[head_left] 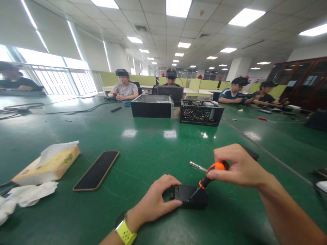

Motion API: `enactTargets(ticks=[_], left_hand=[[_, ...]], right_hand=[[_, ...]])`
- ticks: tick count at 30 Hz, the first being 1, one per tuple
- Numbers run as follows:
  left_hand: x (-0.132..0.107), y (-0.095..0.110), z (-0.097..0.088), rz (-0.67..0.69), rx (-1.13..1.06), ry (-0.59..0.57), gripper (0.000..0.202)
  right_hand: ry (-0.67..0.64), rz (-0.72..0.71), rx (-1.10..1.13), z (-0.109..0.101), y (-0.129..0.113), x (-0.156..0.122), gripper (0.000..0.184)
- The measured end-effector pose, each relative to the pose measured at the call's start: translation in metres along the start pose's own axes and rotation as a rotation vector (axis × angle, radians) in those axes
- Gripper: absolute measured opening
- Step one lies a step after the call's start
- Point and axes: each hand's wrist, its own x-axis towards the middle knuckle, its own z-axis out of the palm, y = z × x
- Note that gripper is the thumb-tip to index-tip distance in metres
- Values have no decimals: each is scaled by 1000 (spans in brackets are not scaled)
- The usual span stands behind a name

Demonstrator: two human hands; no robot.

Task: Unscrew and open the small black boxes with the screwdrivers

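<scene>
1. One green tabletop (143,153) is spread across most of the view, and everything listed below is either set on it or held over it.
2. Five people (125,90) are seen around its far side and ends, with headgear worn by at least some of them.
3. Two cases (152,109) are stood side by side near the far edge; the right one is perforated along its front, and inner parts are shown through its uncovered top.
4. Two hands are used close to the near edge. The left hand (159,195) is partly open, its thumb and fingers parted around the left end of a small black box, which is steadied between them. The right hand (235,165) is curled closed around a screwdriver.
5. A yellow tissue pack (55,163) is laid at the left, with crumpled tissue (30,195) just beside it.
6. A phone (97,170) is placed face up, dark-screened, between the pack and the left hand.
7. The box (182,192) is laid flat on the tabletop, between the hands.
8. The screwdriver (217,166), orange and black, is held tilted, its tip brought down to the top of the box.
9. A metal rod (198,166) is seen just beyond the box, its right end hidden behind the screwdriver.
10. A watch (125,231) with a lime strap is worn on the left wrist.
</scene>
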Motion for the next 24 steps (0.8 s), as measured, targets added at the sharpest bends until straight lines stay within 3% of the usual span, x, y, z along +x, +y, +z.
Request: enactTargets(ticks=[5,8,10,14,16,19,23,24], left_hand=[[-1,0,0,-7,10,2,36],[0,0,0,-8,4,0,35],[0,1,0,-3,-6,-2,35],[0,0,0,-4,-7,-2,35],[0,-1,0,-4,-4,-1,35],[1,-1,0,2,-9,-2,34],[0,0,0,-1,-9,6,36],[0,0,0,-1,-8,7,36]], right_hand=[[-129,-2,152,-9,-5,-2,13],[-160,-3,165,-12,-6,-4,21],[-122,24,116,-10,-4,-4,9],[-41,25,8,-5,-1,-3,42],[-59,6,34,-6,-2,-4,37],[-145,-10,126,-12,-4,-5,12],[-123,30,80,-12,-3,-5,13],[-93,46,46,-10,-2,-4,25]])
